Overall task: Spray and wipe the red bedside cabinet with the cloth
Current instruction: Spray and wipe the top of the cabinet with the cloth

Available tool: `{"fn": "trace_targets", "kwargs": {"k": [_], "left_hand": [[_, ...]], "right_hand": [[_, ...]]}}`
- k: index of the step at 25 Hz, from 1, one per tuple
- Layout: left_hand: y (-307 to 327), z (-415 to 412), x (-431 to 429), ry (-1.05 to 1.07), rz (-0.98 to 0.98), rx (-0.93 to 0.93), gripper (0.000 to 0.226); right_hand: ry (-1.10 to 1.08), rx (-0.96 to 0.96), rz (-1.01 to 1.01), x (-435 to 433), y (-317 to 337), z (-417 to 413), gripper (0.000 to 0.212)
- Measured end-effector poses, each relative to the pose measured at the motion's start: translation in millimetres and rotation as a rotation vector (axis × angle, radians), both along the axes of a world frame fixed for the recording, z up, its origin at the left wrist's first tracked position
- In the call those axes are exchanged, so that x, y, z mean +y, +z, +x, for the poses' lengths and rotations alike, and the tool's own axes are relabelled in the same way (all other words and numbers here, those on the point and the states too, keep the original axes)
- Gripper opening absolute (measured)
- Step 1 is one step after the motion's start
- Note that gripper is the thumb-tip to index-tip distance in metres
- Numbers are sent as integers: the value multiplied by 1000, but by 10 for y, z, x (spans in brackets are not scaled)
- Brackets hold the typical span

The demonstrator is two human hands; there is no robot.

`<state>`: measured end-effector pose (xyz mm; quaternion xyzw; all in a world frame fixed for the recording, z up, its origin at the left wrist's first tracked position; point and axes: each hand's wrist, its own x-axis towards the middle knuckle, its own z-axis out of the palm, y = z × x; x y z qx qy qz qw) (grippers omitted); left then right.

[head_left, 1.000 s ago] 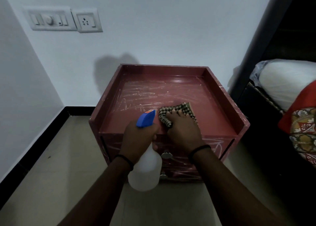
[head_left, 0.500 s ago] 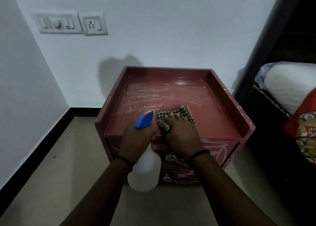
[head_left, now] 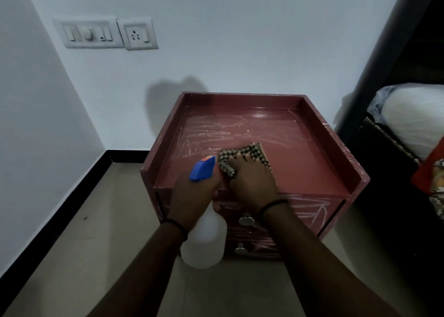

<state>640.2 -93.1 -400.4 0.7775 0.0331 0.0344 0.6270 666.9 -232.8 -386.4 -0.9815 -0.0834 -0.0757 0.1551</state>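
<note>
Close together and bent, the right hand's (head_left: 252,184) fingers bunch and press one checked cloth (head_left: 249,152) onto the front of the red bedside cabinet's (head_left: 312,167) chalk-streaked top. The left hand (head_left: 192,201) grips one spray bottle (head_left: 204,242) by its neck, just beside the cloth. The orange sticker (head_left: 207,158) on its blue head is unreadable. Two drawer knobs (head_left: 246,220) show below, and two wall plates behind: a switch panel (head_left: 89,33) and a socket (head_left: 138,34).

We find the bedside cabinet (head_left: 165,134) against the back wall, with the bed (head_left: 413,117) to its right. On its recessed top, near the front edge, our right hand (head_left: 252,182) grips the cloth (head_left: 249,152). Just left of it, in front of the drawers, our left hand (head_left: 192,196) holds the spray bottle (head_left: 204,242).
</note>
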Motion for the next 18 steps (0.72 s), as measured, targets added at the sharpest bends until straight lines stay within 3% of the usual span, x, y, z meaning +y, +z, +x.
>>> {"fn": "trace_targets", "kwargs": {"k": [3,9,14,18], "left_hand": [[6,-30,58,16,19,-18,41],[27,-138,132,32,41,-45,57],[84,-224,234,82,79,-45,27],[91,-205,317,88,74,-62,23]], "right_hand": [[24,-49,-7,26,-57,-123,46],[-32,35,-57,268,29,543,40],[16,22,-32,258,-49,-59,59],[20,-11,-52,343,-50,-34,47]]}}
